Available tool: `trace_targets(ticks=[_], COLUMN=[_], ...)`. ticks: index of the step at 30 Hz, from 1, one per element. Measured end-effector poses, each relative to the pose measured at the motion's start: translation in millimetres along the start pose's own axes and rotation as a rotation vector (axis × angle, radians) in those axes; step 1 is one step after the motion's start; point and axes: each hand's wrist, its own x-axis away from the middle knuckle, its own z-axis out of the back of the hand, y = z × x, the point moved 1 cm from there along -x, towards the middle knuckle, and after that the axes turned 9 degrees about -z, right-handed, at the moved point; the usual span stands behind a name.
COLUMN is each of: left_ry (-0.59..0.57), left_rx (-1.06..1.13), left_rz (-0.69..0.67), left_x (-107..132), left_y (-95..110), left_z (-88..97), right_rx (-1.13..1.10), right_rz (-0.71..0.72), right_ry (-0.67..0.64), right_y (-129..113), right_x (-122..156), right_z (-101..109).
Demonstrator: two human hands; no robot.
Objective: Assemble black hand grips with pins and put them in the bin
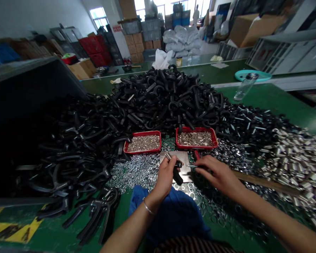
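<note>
My left hand [164,177] is closed around a black plastic handle [177,177], with a ridged metal cylinder [168,155] sticking up past the thumb. Just to the right, my right hand [218,171] pinches a thin metal pin [191,166], its tip pointing at the handle and close to it. Whether the two touch, I cannot tell. Under both lies a flat metal plate [184,157]. Something red [196,154] lies beside my right fingertips. Behind the plate stand two red trays [133,152] of small metal pieces.
A big heap of black plastic handles [158,95] rises behind the trays and spreads left beside a dark bin [37,77]. Loose metal rings [137,172] cover the green table around the plate. Metal sleeves [292,158] pile up at right, near a clear bottle [245,88].
</note>
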Motion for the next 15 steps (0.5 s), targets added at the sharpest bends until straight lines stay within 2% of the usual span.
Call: trace_targets(ticks=[3,7,12,15], left_ry=[-0.023,-0.021,-0.038,-0.03], left_rx=[-0.123,-0.259,-0.308,-0.277], left_rz=[-0.027,-0.079,-0.135,-0.112], left_x=[4,8,8,8], left_y=[5,14,16,14], left_z=[6.6,16.2,14.4,14.5], right_rx=[-0.012,0.016,-0.007,-0.031], right_rz=[0.029,-0.004,-0.022,-0.09], right_ry=[-0.033,-0.019,-0.043,0.023], right_y=[-11,-12,-25,-26], right_x=[-11,-17,-19,-19], right_z=[-19,-27,-34,-36])
